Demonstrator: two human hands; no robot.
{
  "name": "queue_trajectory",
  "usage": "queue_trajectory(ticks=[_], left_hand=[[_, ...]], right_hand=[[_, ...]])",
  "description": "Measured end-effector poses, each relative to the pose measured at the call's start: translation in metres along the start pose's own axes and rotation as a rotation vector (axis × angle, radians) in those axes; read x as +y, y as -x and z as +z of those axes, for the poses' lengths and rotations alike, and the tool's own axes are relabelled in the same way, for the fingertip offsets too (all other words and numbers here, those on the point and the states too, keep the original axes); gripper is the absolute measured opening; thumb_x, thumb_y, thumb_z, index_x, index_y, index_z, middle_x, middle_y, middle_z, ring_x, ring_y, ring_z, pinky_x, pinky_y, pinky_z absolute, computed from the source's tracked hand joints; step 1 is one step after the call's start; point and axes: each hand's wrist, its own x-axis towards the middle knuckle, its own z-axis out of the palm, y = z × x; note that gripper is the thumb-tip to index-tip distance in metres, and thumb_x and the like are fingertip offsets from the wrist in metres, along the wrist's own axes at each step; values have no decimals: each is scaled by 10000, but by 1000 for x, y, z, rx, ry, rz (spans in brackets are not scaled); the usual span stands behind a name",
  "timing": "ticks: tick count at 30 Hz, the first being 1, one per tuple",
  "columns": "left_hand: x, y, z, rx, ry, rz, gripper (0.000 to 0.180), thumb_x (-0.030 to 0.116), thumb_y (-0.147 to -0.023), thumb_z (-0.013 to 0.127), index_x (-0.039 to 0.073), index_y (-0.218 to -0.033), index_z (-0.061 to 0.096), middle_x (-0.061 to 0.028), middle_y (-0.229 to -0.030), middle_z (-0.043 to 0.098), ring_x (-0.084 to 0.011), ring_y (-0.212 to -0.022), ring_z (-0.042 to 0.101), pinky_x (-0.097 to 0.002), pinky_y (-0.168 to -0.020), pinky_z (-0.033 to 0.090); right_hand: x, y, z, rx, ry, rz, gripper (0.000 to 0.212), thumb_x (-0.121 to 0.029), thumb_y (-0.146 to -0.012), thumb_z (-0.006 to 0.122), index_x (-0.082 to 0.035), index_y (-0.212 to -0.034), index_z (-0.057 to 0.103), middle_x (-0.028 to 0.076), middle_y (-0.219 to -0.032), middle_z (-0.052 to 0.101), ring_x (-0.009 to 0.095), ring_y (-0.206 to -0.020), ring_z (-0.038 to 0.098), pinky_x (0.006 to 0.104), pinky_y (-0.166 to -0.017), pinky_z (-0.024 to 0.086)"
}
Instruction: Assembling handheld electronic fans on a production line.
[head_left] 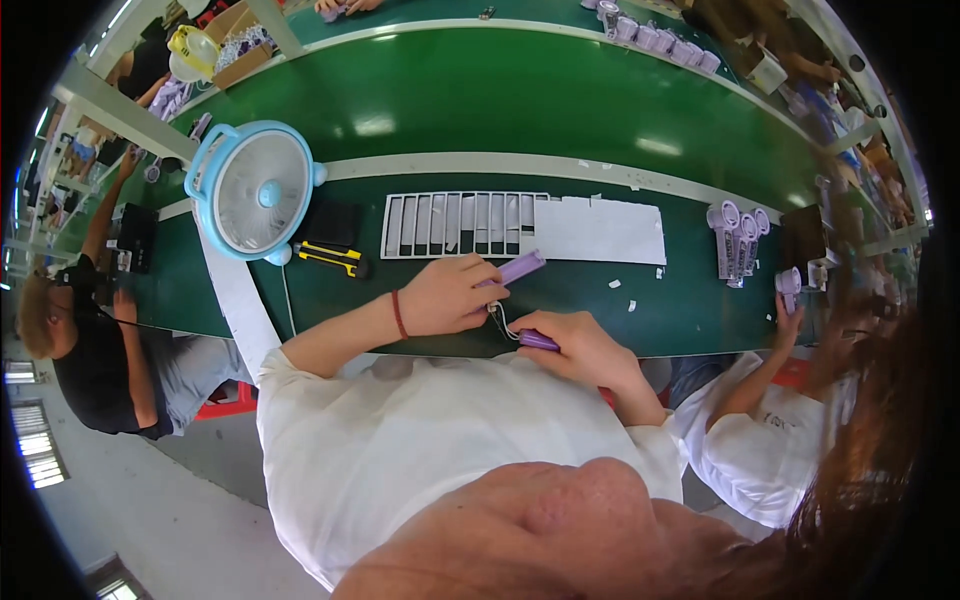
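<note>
My left hand (448,293) is closed around a light purple tube-shaped part (522,266), whose far end sticks out to the right. Held in my right hand (578,345), lower and nearer to me, is a darker purple rounded piece (540,340). Thin white wires (503,318) run in a loop between the two hands, close to a small part whose kind I cannot make out. Both hands are over the front edge of the green table (590,325). Just beyond them lies a white slotted tray (460,227) next to a white sheet (600,232).
A light blue fan (262,190) stands at the left, beside a yellow-and-black utility knife (330,257). Several purple handheld devices (738,240) stand at the right. There a co-worker's hand (788,322) grips another one. Beyond a pale rail runs a green belt (500,95).
</note>
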Motion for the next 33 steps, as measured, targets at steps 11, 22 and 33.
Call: queue_trajectory(ticks=[11,22,33], left_hand=[[-4,13,43,286,-44,-27,343,97,-770,805,78,-1082,665,-83,-1245,637,-285,-1111,640,-426,-909,518],[-8,10,42,220,-43,33,345,136,-784,817,77,-1072,637,-84,-1181,665,-288,-1150,645,-440,-948,527],[-5,-3,29,91,-85,-44,323,190,-823,808,85,-1076,636,-79,-1046,630,-279,-1040,632,-406,-898,531]], right_hand=[[46,-38,13,262,83,-28,396,-21,-939,710,-94,-1328,687,116,-1030,633,301,-877,658,361,-761,543],[49,-41,14,276,373,-133,328,-53,-814,797,-83,-1133,728,74,-1016,652,285,-953,654,401,-809,569],[65,-35,21,438,457,-246,274,-37,-795,808,-56,-1064,760,99,-1055,698,299,-1039,659,410,-895,552]])
